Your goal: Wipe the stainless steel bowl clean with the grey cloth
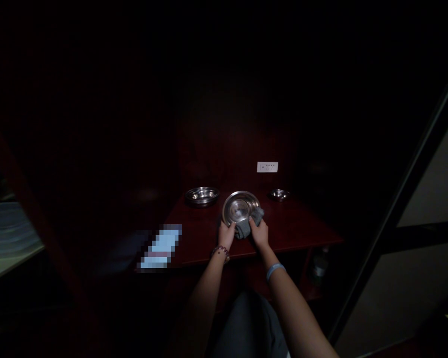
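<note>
A round, shiny metal bowl (239,209) is tilted up over the dark red table (291,228), its inside turned toward me. My left hand (227,234) grips the bowl's lower left rim, thumb over the edge. On the right side, my right hand (260,232) is closed on a grey cloth (243,229) that is pressed against the bowl's lower rim and inner wall. Part of the cloth hangs below the rim between both hands. The fingers behind the bowl are hidden.
Stacked metal bowls (202,196) stand at the back left of the table, and a smaller metal bowl (280,195) at the back right. A white socket panel (268,167) is on the wall behind. Below right, a bottle (320,266) stands on a lower shelf.
</note>
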`<state>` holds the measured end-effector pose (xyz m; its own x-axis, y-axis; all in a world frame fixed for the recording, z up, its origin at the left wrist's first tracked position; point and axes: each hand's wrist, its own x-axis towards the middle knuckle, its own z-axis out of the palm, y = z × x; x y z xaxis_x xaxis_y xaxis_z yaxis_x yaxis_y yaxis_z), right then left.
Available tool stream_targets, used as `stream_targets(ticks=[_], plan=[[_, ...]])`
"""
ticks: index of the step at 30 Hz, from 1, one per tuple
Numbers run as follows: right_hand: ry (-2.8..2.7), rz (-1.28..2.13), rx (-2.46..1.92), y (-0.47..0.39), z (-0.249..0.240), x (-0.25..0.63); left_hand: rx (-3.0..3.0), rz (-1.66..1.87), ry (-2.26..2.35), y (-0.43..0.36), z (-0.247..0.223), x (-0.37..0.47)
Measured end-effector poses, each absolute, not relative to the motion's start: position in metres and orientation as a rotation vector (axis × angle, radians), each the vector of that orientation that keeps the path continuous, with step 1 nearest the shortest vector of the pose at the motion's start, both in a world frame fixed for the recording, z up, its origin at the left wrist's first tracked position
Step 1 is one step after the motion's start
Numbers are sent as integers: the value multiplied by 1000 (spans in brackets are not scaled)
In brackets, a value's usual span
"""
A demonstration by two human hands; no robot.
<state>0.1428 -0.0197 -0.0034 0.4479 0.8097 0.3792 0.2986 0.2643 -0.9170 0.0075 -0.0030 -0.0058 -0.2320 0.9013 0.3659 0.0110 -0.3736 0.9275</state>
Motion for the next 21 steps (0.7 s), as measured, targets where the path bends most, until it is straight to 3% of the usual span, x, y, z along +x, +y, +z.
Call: stream_targets(ticks=[21], plan=[[-1110,449,-1303,-21,-2,142,1347,1679,1155,-4,-5,8]])
